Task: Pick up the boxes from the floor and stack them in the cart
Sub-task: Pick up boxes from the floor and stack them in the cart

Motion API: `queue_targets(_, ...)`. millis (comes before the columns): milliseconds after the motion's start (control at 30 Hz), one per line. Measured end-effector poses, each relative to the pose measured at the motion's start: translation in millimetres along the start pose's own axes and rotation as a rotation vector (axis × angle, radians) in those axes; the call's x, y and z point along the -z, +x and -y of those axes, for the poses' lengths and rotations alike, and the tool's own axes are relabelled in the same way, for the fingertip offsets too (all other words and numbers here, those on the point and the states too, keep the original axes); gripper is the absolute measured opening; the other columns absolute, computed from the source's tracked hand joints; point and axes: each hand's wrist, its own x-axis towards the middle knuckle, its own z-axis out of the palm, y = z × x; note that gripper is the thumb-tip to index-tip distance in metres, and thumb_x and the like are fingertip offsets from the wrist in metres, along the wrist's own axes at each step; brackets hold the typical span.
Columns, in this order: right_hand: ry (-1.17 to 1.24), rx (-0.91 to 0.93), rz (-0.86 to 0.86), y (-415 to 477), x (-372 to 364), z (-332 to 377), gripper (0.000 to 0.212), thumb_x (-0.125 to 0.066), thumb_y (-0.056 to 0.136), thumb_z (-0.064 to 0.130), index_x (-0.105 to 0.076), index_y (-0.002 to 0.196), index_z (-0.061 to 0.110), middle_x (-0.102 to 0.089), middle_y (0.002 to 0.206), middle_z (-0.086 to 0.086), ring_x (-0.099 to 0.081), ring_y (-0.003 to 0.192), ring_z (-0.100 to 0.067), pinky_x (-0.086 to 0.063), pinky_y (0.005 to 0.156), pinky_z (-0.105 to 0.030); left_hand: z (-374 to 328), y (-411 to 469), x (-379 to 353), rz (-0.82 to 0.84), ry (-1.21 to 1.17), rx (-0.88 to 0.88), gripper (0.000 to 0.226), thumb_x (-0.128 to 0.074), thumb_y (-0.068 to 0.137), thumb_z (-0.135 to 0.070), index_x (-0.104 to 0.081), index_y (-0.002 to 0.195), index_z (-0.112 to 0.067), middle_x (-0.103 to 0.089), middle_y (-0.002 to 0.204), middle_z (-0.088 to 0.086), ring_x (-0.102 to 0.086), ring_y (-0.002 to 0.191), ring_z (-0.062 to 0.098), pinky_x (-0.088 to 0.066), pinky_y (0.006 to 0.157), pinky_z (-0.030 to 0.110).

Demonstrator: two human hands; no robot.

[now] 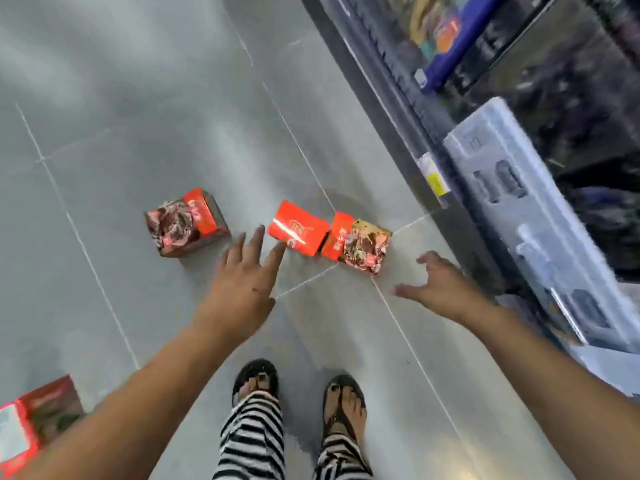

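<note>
Three red boxes lie on the tiled floor (138,98) ahead of the person's feet: the left box (187,221) at 11 o'clock, the middle box (299,226) at 12, and the right box (358,242) at 1, just beside the middle one. A fourth box (31,427) sits at 8 o'clock. The left hand (242,271) is empty with its fingers spread, the forefinger just beside the middle box. The right hand (440,289) is empty and loosely spread near the right box. Shelves (408,133) run along 2 o'clock.
</note>
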Motion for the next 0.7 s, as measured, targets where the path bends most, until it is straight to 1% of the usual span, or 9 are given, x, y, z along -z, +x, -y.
queue_targets(33,0.013,0.030,-0.032,28.1,-11.2,3.2,0.085,-0.079,0.070,0.048,-0.039,0.137,0.013,-0.049,0.136,-0.014,-0.045,0.127,-0.030,-0.038,0.097,-0.032,3.3,23.1,-18.6,-0.030,0.012,-0.009,0.112,-0.093,0.046,-0.021,-0.040,0.144,-0.010,-0.036,0.146,0.030,-0.042,0.126,0.055,-0.040,0.097,0.060)
queue_targets(100,-0.008,0.097,-0.114,80.7,-30.0,8.0,0.090,-0.083,0.065,0.045,-0.039,0.137,0.013,-0.050,0.134,-0.014,-0.043,0.127,-0.030,-0.036,0.100,-0.033,3.3,65.2,-44.1,-0.119,0.042,-0.044,0.110,-0.085,0.066,-0.020,-0.018,0.153,-0.018,-0.009,0.159,0.021,-0.017,0.142,0.048,-0.022,0.112,0.056)
queue_targets(167,-0.082,0.154,-0.166,125.3,-45.2,12.4,0.099,-0.085,0.061,0.047,-0.036,0.140,0.013,-0.048,0.136,-0.014,-0.041,0.129,-0.031,-0.034,0.104,-0.035,6.5,104.0,-67.4,-0.181,0.046,-0.099,0.105,-0.074,0.078,-0.020,-0.001,0.154,-0.025,0.008,0.161,0.013,0.002,0.146,0.041,-0.006,0.117,0.051)
queue_targets(300,-0.261,0.181,-0.147,187.0,-68.7,15.1,0.120,-0.083,0.053,0.059,-0.023,0.148,0.017,-0.036,0.145,-0.012,-0.026,0.137,-0.030,-0.031,0.110,-0.038,11.1,159.6,-98.1,-0.233,0.173,-0.256,0.110,-0.073,0.078,-0.032,0.007,0.153,-0.023,0.012,0.161,0.004,0.011,0.147,0.035,0.006,0.117,0.050)
queue_targets(333,-0.284,0.184,-0.116,197.5,-71.8,17.9,0.123,-0.082,0.051,0.062,-0.021,0.148,0.018,-0.035,0.146,-0.011,-0.023,0.138,-0.029,-0.030,0.111,-0.039,13.1,167.1,-102.6,-0.260,0.211,-0.296,0.111,-0.073,0.075,-0.036,0.003,0.154,-0.020,0.006,0.162,0.005,0.007,0.148,0.035,0.003,0.117,0.050)
queue_targets(400,-0.304,0.183,-0.054,212.7,-73.4,25.4,0.119,-0.082,0.045,0.066,-0.031,0.143,0.020,-0.041,0.139,-0.008,-0.026,0.134,-0.026,-0.035,0.108,-0.039,20.3,177.9,-104.1,-0.353,0.263,-0.375,0.112,-0.079,0.062,-0.042,-0.022,0.152,-0.010,-0.023,0.158,0.013,-0.017,0.145,0.040,-0.012,0.115,0.055)
queue_targets(500,-0.247,0.215,-0.001,221.0,-70.0,27.4,0.088,-0.085,0.038,0.063,-0.051,0.110,0.025,-0.056,0.109,0.003,-0.049,0.108,-0.017,-0.049,0.089,-0.036,28.9,193.1,-100.9,-0.404,0.310,-0.478,0.109,-0.080,0.045,-0.056,-0.050,0.135,-0.003,-0.054,0.137,0.017,-0.048,0.128,0.041,-0.035,0.104,0.058)
queue_targets(600,-0.140,0.299,-0.029,219.2,-73.0,18.8,0.076,-0.088,0.040,0.057,-0.051,0.100,0.030,-0.057,0.098,0.011,-0.057,0.089,-0.007,-0.053,0.080,-0.034,29.0,197.4,-98.9,-0.409,0.294,-0.513,0.087,-0.059,0.055,-0.063,-0.055,0.124,-0.010,-0.063,0.117,0.009,-0.060,0.113,0.034,-0.041,0.100,0.050)
queue_targets(700,-0.103,0.351,-0.109,215.2,-80.3,4.9,0.080,-0.084,0.039,0.065,-0.050,0.104,0.033,-0.054,0.100,0.015,-0.056,0.092,-0.005,-0.053,0.081,-0.032,30.1,196.2,-103.4,-0.422,0.230,-0.504,0.080,-0.041,0.063,-0.066,-0.054,0.122,-0.014,-0.063,0.106,0.005,-0.062,0.098,0.030,-0.046,0.092,0.042)
